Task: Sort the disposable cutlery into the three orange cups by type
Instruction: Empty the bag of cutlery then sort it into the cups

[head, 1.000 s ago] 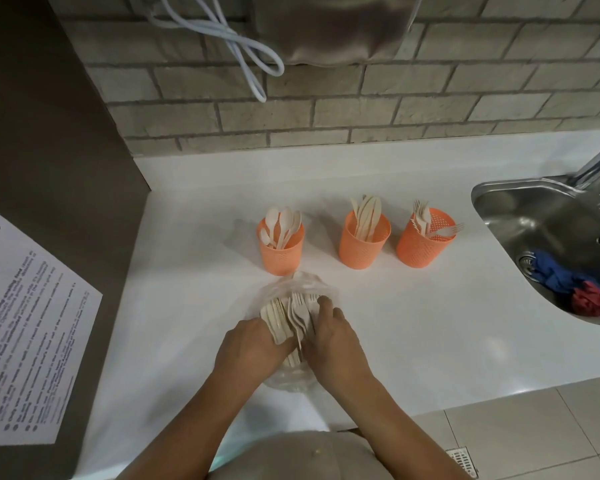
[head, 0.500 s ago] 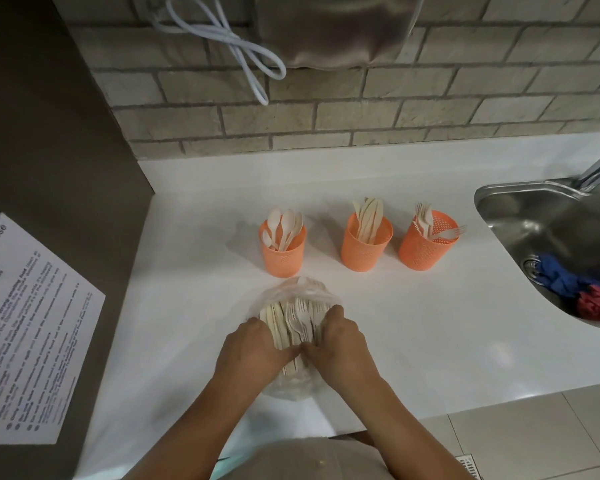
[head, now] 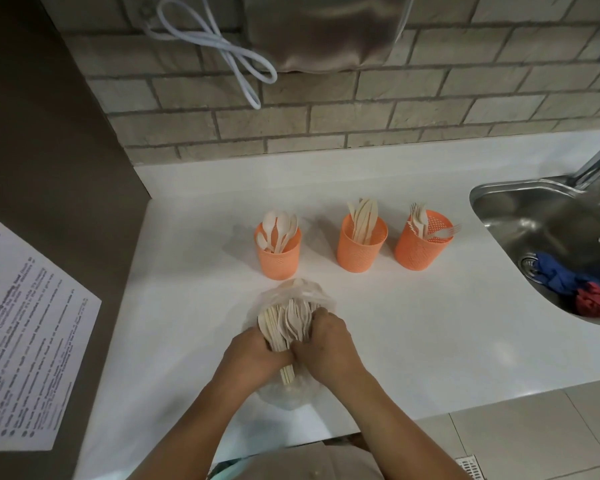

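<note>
Near the counter's [head: 413,348] front edge, head view: left hand [head: 253,355] and right hand [head: 329,344] both clench the cutlery bundle [head: 286,323], which lies on its plastic bag [head: 291,294]. Long axis runs front to back — heads toward the three orange cups [head: 359,256] beyond. Fork heads sit against the right hand — likely the nearer hand for the rightmost fork cup [head: 418,254].

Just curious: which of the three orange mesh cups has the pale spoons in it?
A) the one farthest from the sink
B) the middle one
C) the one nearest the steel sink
A: rounded pale spoons stick out of the orange mesh cup farthest from the steel sink; the middle cup holds knives, and the cup nearest the sink holds forks.
</note>
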Demonstrator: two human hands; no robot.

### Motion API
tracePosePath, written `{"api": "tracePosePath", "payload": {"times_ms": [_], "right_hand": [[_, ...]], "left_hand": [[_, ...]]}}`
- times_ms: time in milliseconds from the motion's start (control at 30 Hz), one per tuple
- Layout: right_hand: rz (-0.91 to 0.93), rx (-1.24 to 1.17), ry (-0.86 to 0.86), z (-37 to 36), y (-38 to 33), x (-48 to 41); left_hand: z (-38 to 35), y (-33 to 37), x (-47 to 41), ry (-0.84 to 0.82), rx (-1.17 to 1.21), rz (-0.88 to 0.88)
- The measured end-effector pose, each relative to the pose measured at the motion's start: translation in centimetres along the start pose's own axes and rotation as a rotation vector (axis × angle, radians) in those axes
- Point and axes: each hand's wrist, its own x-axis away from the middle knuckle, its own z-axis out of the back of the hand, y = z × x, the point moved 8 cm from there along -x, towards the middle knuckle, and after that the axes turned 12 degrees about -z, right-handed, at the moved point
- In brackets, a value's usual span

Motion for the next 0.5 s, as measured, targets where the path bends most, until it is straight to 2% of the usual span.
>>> {"api": "tracePosePath", "payload": {"times_ms": [133, 267, 400, 500], "right_hand": [[0.027, -0.012, -0.028, 0.3, -0.9, -0.1], [0.072, -0.056, -0.004, -0.2, -0.9, 0.0], [0.049, -0.233, -0.042, 0.3, 0.0, 0.0], [0.112, -0.322, -0.024, 0.9, 0.2, 0.7]], "left_hand": [[0.1, -0.4, 0.4, 0.008, 0.025, 0.049], [0.9, 0.1, 0.6, 0.076, 0.038, 0.012], [1.6, 0.1, 0.9, 0.126, 0.076, 0.014], [2.1, 0.2, 1.3, 0.158, 0.083, -0.006]]}}
